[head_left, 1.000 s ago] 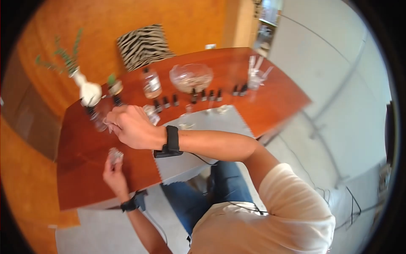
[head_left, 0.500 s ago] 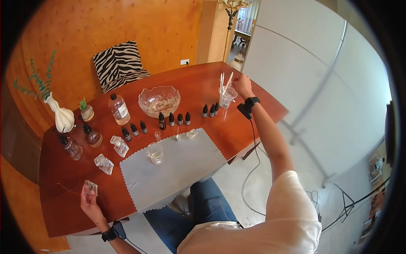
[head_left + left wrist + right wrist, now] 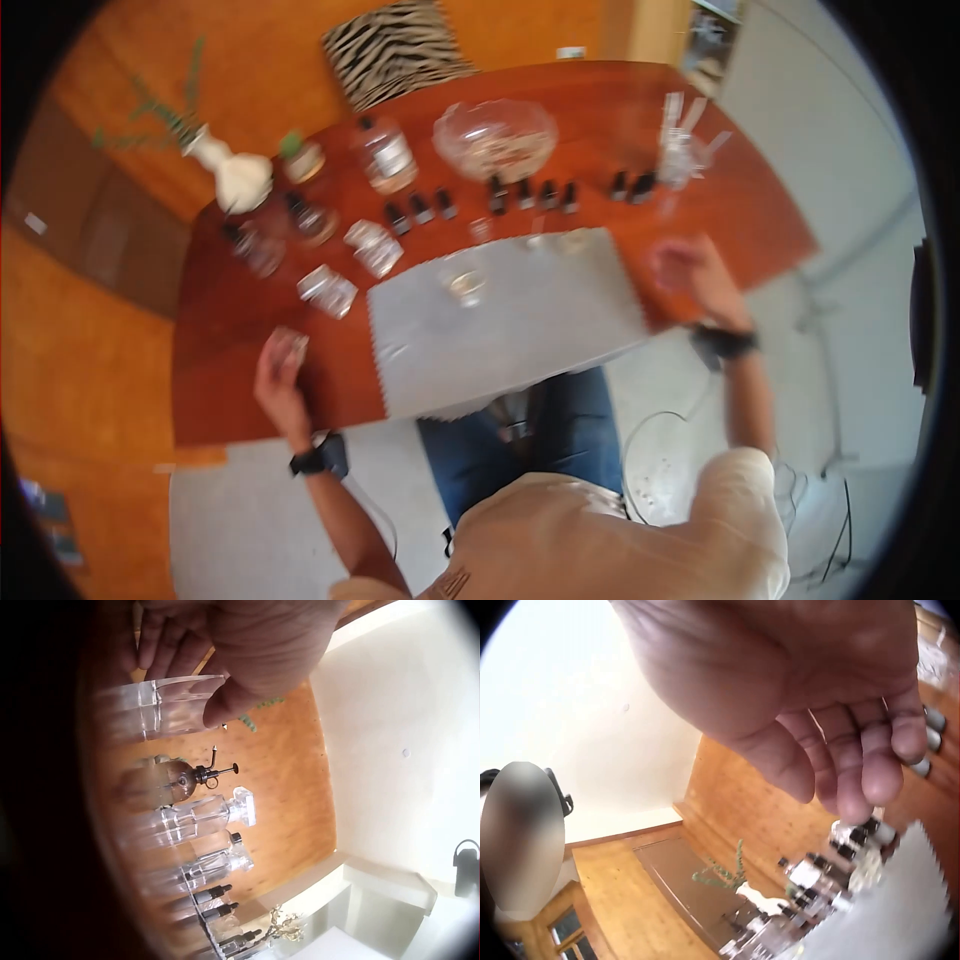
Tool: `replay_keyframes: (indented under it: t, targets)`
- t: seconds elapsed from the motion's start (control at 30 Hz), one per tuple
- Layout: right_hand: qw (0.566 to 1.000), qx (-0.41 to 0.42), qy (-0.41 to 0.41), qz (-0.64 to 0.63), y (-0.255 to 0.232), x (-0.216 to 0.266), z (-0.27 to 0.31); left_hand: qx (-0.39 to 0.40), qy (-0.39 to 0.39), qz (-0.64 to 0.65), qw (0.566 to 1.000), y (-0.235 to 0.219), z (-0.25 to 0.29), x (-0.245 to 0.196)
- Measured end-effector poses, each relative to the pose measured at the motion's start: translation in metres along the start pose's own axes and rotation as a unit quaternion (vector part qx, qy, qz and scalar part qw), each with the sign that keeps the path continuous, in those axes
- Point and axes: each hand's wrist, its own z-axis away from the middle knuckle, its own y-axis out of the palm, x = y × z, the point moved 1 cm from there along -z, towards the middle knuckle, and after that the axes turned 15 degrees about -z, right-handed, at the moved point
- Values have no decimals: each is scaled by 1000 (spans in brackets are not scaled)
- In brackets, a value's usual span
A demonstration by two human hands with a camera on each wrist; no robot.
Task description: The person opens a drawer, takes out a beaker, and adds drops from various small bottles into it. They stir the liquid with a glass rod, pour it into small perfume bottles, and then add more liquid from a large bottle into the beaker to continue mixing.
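My left hand [image 3: 278, 385] holds a clear glass bottle [image 3: 154, 712] at the left front of the table, thumb on one side and fingers on the other. Two similar clear bottles lie beyond it, a nearer one [image 3: 327, 291] and a farther one [image 3: 374, 248]. Over the table's right side, next to the grey mat [image 3: 500, 345], hovers my right hand [image 3: 705, 280], blurred in the head view. The right wrist view shows its fingers loosely bent with nothing between them. A small glass beaker [image 3: 466, 286] stands on the mat.
Small black-capped bottles [image 3: 498, 195] line the area behind the mat. Farther back are a glass bowl [image 3: 450, 145], a labelled bottle [image 3: 388, 160] and a cup with white sticks [image 3: 680, 160]. Spray bottles [image 3: 312, 222] and a white vase [image 3: 242, 182] stand at the left.
My right hand has gone from the left side to beside the stick cup, then back toward the table's right front. The left hand keeps holding the bottle. The head view has shifted.
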Motion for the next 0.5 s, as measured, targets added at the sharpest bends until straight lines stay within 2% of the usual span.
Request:
replay_keyframes:
  t: [0.03, 0.1, 0.13, 0.27, 0.5]
  targets:
    - [995, 37, 65, -64, 9, -11, 6, 0, -2, 7, 1000, -1, -2, 5]
    - [982, 124, 61, 128, 38, -14, 18, -18, -13, -4, 1000, -1, -1, -3]
    - [986, 120, 67, 90, 47, -26, 23, -30, -20, -1, 999, -4, -2, 0]
    - [961, 158, -32, 224, 72, -37, 27, -35, -24, 10, 999, -3, 0, 0]
    - [953, 152, -65, 253, 80, -44, 25, -24, -28, 8, 999, -3, -1, 0]
